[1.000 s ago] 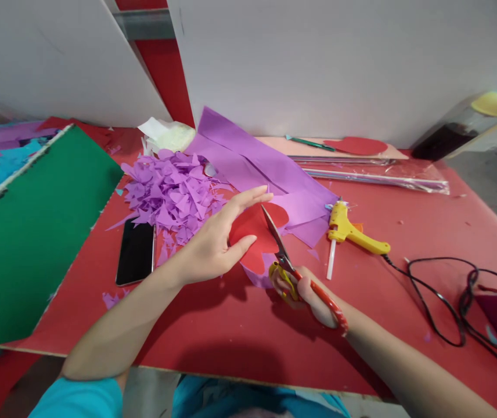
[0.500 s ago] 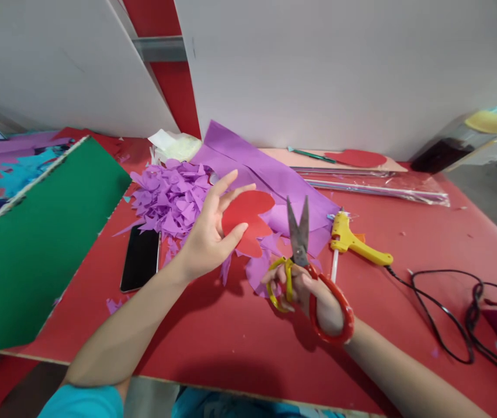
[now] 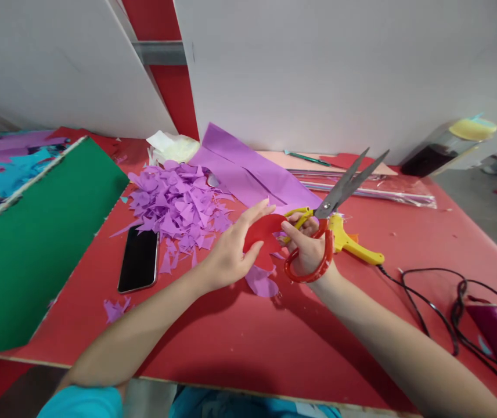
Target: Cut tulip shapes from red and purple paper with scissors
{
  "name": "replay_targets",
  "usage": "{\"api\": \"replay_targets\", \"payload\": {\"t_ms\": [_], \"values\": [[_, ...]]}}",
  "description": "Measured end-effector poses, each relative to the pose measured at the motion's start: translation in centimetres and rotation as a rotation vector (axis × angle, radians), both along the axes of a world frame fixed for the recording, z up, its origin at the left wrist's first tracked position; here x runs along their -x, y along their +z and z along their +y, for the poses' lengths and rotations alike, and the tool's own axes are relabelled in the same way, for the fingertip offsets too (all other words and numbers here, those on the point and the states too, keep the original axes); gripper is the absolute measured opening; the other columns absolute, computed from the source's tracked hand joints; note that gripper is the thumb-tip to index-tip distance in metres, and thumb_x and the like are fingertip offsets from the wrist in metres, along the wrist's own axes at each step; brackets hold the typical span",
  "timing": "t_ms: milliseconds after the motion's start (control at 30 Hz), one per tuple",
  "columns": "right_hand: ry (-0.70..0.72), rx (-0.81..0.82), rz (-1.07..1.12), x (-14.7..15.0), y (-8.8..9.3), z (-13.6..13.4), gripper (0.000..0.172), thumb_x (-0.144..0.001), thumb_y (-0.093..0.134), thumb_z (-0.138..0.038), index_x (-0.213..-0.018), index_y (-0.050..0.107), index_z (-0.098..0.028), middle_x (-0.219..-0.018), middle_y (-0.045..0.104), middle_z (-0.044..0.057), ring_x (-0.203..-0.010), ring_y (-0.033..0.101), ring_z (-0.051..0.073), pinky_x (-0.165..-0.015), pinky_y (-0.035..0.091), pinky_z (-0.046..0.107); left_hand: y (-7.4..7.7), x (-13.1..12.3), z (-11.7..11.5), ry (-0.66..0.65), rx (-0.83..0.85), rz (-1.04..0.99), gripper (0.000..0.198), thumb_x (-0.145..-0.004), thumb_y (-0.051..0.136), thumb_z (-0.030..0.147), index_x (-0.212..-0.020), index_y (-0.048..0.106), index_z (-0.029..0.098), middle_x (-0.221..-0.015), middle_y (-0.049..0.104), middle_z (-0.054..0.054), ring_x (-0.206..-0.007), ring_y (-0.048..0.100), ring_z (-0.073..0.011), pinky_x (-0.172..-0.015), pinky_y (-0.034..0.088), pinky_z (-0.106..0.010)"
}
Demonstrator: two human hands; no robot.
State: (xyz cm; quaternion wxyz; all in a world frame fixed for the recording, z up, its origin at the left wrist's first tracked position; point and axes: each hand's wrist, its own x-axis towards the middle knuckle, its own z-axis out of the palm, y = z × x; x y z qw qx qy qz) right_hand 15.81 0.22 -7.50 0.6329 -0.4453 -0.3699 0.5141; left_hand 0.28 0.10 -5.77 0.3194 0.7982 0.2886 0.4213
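In the middle of the view my left hand holds a red paper heart between thumb and fingers, above the table. My right hand has its fingers through the handles of a pair of scissors, one loop yellow and the other red. The blades are slightly parted and point up and away to the right. My right thumb and fingertips are at the heart's right edge. Under the hands lie purple paper pieces, and a heap of purple paper scraps is left of my left hand.
Left of the hands are a black phone and a large green board. A yellow glue gun with a black cord lies right. Behind are a purple sheet, a green pen and a yellow-lidded container.
My right hand has moved up to the red heart, and the scissors have swung to point right. The heart has shifted slightly down and right with my left hand.
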Motion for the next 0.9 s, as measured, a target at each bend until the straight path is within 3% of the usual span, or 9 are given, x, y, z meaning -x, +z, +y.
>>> {"api": "replay_targets", "payload": {"t_ms": [167,333,433,533,633,767,900], "values": [[-0.068,-0.031,-0.003,0.1,0.3,0.7,0.029,-0.058,0.072,-0.025,-0.071,0.047,-0.021,-0.066,0.048,-0.006,-0.053,0.050,0.009,-0.044,0.044,0.022,-1.4,-0.8,0.1,0.052,-0.095,-0.028,0.069,-0.085,0.045,0.004,-0.143,0.016,0.026,-0.141,0.043,-0.014,-0.133,0.039,-0.0224,-0.108,0.036,-0.043],[-0.059,-0.097,-0.298,-0.8,0.1,1.2,0.023,-0.063,0.067,-0.024,-0.070,0.045,-0.021,-0.068,0.048,-0.005,-0.059,0.050,0.011,-0.055,0.045,0.026,-3.4,-1.5,0.3,0.124,-0.086,-0.073,0.070,-0.087,0.046,0.009,-0.144,0.009,0.026,-0.145,0.037,-0.015,-0.136,0.032,-0.0222,-0.110,0.032,-0.045],[-0.046,-0.167,-0.436,-1.5,0.1,1.6,0.019,-0.064,0.064,-0.022,-0.069,0.045,-0.021,-0.071,0.047,-0.003,-0.063,0.049,0.012,-0.060,0.044,0.028,-3.5,-1.5,0.5,0.146,0.032,-0.068,0.072,-0.087,0.051,0.018,-0.144,0.007,0.025,-0.146,0.035,-0.017,-0.136,0.032,-0.0238,-0.107,0.035,-0.047],[-0.013,-0.187,-0.505,-2.1,-0.2,1.7,0.018,-0.066,0.063,-0.023,-0.069,0.045,-0.022,-0.070,0.046,-0.003,-0.062,0.047,0.013,-0.060,0.042,0.029,-2.8,-1.1,1.0,0.187,0.259,-0.048,0.060,-0.083,0.058,0.030,-0.135,0.032,0.018,-0.136,0.047,-0.020,-0.124,0.048,-0.0284,-0.091,0.050,-0.043],[0.066,-0.173,-0.546,-2.4,-0.6,1.7,0.017,-0.069,0.062,-0.023,-0.069,0.045,-0.022,-0.068,0.046,-0.003,-0.060,0.046,0.013,-0.059,0.041,0.030,-2.1,-0.6,1.6,0.141,0.451,0.018,0.037,-0.081,0.058,0.034,-0.109,0.057,0.011,-0.110,0.066,-0.016,-0.101,0.064,-0.0247,-0.086,0.052,-0.038],[0.134,-0.180,-0.579,-2.2,-1.2,1.5,0.015,-0.068,0.062,-0.023,-0.070,0.047,-0.021,-0.067,0.047,-0.004,-0.060,0.045,0.012,-0.060,0.038,0.029,-1.8,-0.1,2.1,0.025,0.597,0.073,0.022,-0.081,0.055,0.030,-0.088,0.065,0.012,-0.088,0.072,-0.009,-0.077,0.068,-0.0184,-0.069,0.053,-0.029],[0.137,-0.135,-0.586,-1.9,-2.0,1.2,0.015,-0.069,0.062,-0.024,-0.070,0.048,-0.021,-0.064,0.047,-0.005,-0.057,0.045,0.012,-0.058,0.037,0.028,-1.8,0.0,2.2,0.078,0.584,0.077,0.016,-0.080,0.056,0.025,-0.083,0.067,0.013,-0.080,0.072,-0.007,-0.070,0.067,-0.0166,-0.064,0.052,-0.027]]}}
